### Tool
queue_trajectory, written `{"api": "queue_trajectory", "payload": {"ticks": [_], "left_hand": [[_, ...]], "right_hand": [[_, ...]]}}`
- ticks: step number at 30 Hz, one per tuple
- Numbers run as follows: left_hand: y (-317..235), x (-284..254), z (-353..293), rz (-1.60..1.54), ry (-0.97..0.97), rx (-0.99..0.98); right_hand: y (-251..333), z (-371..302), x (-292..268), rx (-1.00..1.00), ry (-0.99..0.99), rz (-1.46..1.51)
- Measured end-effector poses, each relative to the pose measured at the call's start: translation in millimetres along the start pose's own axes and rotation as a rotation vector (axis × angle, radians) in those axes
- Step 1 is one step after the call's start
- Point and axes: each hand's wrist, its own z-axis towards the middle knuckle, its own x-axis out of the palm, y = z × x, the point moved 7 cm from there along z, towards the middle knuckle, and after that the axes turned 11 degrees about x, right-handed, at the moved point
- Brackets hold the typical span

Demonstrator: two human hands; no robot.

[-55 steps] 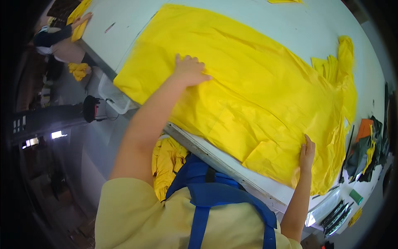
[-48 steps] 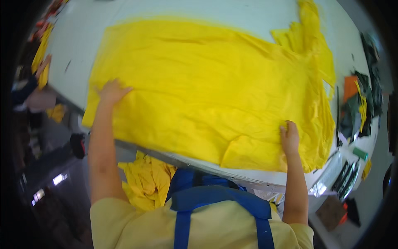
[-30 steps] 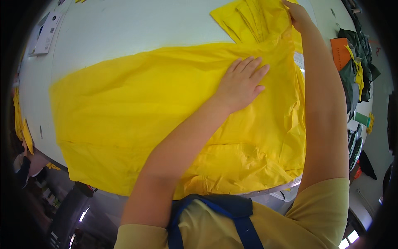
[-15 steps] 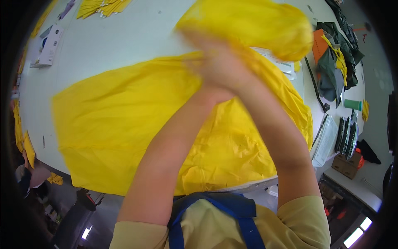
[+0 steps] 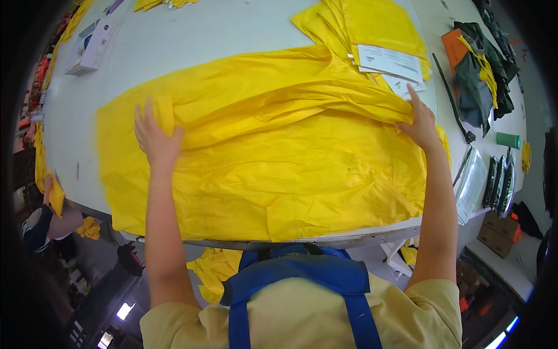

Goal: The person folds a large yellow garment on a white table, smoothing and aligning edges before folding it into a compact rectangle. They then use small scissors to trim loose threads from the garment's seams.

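Note:
A large yellow garment (image 5: 290, 168), thin, smooth and crinkled, lies across the near part of the table, with a long raised fold running along its middle. My left hand (image 5: 158, 139) rests on its left part, fingers and thumb apart, with a bit of yellow fabric standing up between them. At the garment's right end is my right hand (image 5: 421, 123), thumb spread from the fingers, touching the end of the fold. Just beyond lies a stack of folded yellow pieces (image 5: 383, 26), with white printed leaflets (image 5: 390, 63) on its near edge.
The white table (image 5: 232, 35) carries a white box (image 5: 92, 49) at far left. To the right lie dark green fabric pieces (image 5: 474, 87), a black strap (image 5: 450, 99), a green roll (image 5: 508, 140) and clear plastic packets (image 5: 472, 186). Another person's hand (image 5: 48, 181) holds yellow fabric at left.
My hands, crossed together over the garment's middle before, are now wide apart at its two sides. The blurred yellow bundle at the top now shows as a flat stack, and the leaflets are uncovered.

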Motion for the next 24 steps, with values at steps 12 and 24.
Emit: {"api": "queue_trajectory", "payload": {"ticks": [12, 24], "left_hand": [[87.8, 53.6, 23.6, -1.154, -0.009, -0.343], [99.4, 87.7, -27.8, -1.452, 0.070, -0.601]], "right_hand": [[-25.3, 3.5, 12.9, -0.142, -0.286, -0.207], [168.2, 129.3, 35.4, -0.504, -0.041, -0.308]]}}
